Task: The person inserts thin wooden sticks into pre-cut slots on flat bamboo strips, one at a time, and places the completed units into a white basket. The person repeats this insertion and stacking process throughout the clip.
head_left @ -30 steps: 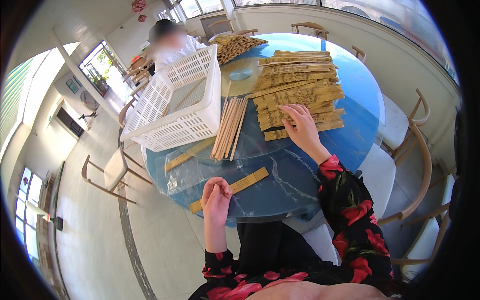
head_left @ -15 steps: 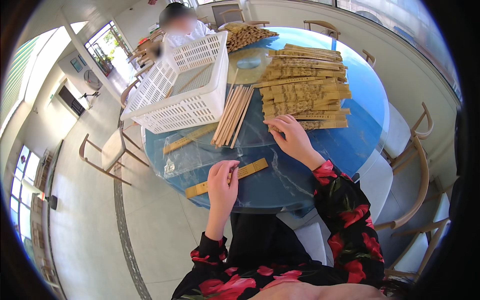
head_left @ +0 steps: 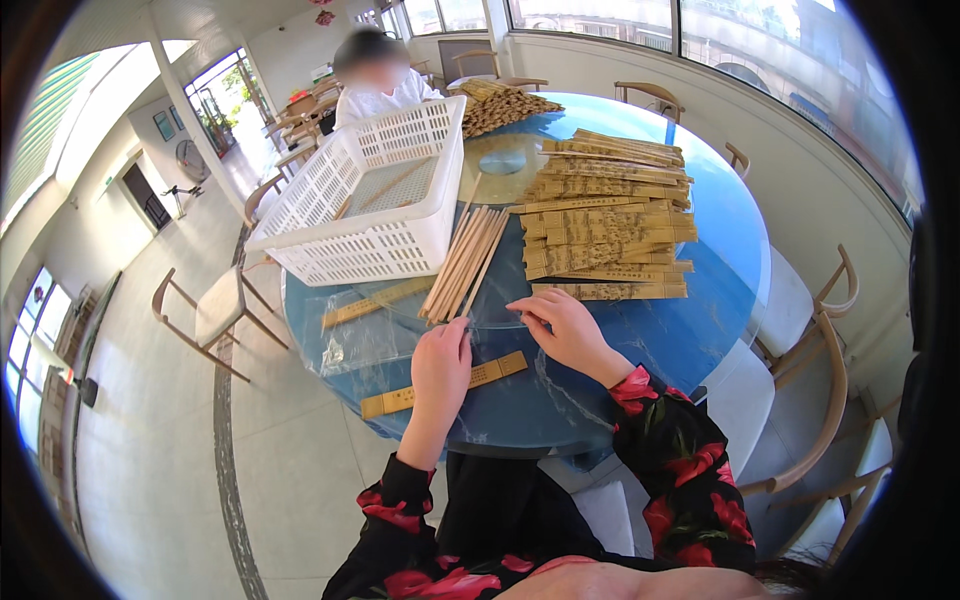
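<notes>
My left hand (head_left: pixel 443 362) is closed, its fingertips pinched at the near end of a stick in a loose bundle of pale wooden chopsticks (head_left: pixel 468 262). Partly behind that hand, a flat golden paper sleeve (head_left: pixel 499 370) with dark print lies slantwise at the table's near edge. My right hand (head_left: pixel 568 335) hovers right of the bundle, fingers bent but apart, with nothing visible between them. Just beyond it spreads a big stack of similar golden sleeves (head_left: pixel 610 237).
A white plastic basket (head_left: pixel 365 250) with a few sticks inside stands left on the round blue table (head_left: pixel 590 385). Beside it are clear plastic film (head_left: pixel 365 340) and another golden sleeve (head_left: pixel 375 302). A heap of filled sleeves (head_left: pixel 510 110) lies at the back, near a seated person (head_left: pixel 385 95).
My left hand has left the golden sleeve and moved up to the chopsticks' near ends. My right hand has drawn back from the sleeve stack's edge. The view has tilted up slightly.
</notes>
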`<state>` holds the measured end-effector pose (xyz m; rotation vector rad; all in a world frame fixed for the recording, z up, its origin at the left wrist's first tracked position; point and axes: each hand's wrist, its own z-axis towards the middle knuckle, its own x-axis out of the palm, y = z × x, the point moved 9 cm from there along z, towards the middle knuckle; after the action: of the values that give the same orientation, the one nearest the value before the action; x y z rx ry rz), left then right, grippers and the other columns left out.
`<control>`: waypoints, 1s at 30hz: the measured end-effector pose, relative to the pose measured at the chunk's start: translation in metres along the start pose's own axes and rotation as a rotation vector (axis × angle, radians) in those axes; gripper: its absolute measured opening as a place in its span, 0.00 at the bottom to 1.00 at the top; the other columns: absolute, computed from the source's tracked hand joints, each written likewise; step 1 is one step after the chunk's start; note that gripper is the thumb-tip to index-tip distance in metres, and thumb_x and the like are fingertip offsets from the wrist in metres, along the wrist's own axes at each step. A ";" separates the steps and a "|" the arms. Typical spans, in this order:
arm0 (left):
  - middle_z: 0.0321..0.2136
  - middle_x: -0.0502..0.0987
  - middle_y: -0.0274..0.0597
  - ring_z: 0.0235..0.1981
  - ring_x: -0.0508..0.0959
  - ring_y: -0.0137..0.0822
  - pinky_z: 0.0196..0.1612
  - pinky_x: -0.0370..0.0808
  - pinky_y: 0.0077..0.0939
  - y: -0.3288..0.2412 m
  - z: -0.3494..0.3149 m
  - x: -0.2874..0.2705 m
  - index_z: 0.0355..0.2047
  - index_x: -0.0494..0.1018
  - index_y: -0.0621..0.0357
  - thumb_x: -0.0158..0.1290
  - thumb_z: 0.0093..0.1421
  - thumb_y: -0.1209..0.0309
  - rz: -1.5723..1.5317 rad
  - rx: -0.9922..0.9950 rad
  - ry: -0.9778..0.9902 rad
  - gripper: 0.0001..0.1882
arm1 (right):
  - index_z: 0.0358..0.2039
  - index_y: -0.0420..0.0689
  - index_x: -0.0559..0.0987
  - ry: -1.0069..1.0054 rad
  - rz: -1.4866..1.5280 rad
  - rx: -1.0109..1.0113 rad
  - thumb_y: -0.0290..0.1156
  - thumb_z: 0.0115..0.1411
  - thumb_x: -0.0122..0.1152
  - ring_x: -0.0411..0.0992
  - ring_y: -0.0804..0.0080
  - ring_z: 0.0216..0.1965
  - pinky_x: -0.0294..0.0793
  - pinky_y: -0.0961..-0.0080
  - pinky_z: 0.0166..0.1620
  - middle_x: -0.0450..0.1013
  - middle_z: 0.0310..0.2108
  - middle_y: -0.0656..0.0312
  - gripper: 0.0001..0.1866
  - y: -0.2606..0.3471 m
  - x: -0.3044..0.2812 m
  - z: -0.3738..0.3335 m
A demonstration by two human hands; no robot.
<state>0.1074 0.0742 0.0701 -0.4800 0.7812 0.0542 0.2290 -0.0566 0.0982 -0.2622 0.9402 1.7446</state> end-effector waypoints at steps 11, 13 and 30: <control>0.35 0.75 0.44 0.28 0.77 0.37 0.34 0.76 0.30 0.018 -0.009 0.011 0.49 0.74 0.59 0.58 0.57 0.79 -0.251 -0.092 0.028 0.18 | 0.46 0.45 0.80 0.117 0.124 0.035 0.23 0.60 0.57 0.73 0.55 0.37 0.73 0.65 0.40 0.75 0.33 0.57 0.13 0.010 0.020 -0.005; 0.37 0.76 0.44 0.32 0.77 0.39 0.37 0.77 0.31 0.020 -0.011 0.012 0.49 0.74 0.59 0.57 0.56 0.79 -0.216 -0.086 0.040 0.19 | 0.46 0.45 0.80 0.124 0.124 0.037 0.23 0.60 0.57 0.73 0.56 0.37 0.73 0.65 0.40 0.75 0.33 0.57 0.13 0.011 0.020 -0.005; 0.45 0.74 0.47 0.47 0.73 0.51 0.51 0.73 0.40 -0.007 -0.011 0.000 0.46 0.75 0.60 0.54 0.56 0.81 -0.034 0.063 -0.023 0.16 | 0.45 0.45 0.80 0.134 0.134 0.043 0.24 0.61 0.56 0.73 0.53 0.37 0.73 0.62 0.40 0.75 0.32 0.55 0.12 0.009 0.022 -0.007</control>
<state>0.1019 0.0631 0.0662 -0.4326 0.7501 0.0037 0.2105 -0.0468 0.0854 -0.2968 1.1130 1.8442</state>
